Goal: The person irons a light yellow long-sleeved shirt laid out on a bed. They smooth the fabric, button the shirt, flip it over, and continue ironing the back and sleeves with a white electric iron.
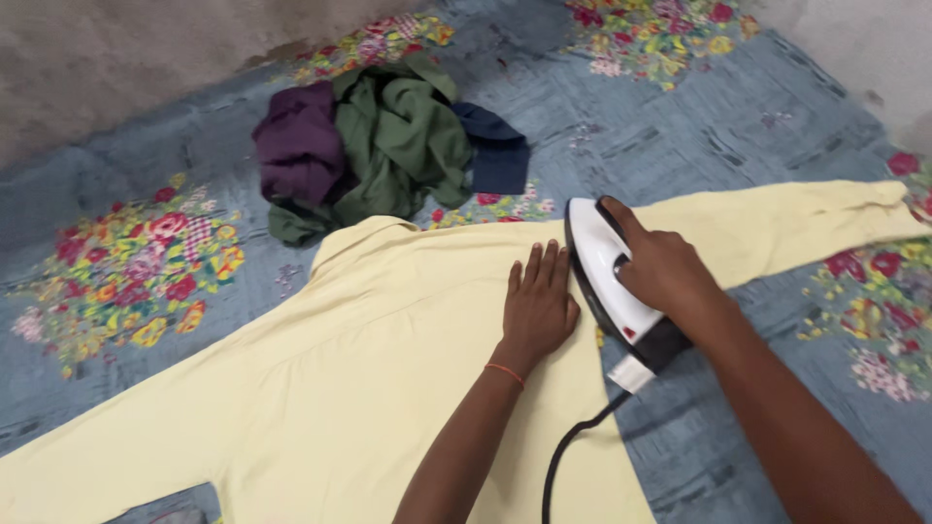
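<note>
While the right hand (663, 267) grips the white iron (610, 281) on the pale yellow shirt (388, 359), the left hand (537, 306) presses flat, fingers together, beside it; crumpled clothes (379, 146) lie beyond on the floral sheet (126, 262).

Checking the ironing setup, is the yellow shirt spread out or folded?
Spread out: the yellow shirt lies flat, sleeves extended to both sides.
</note>
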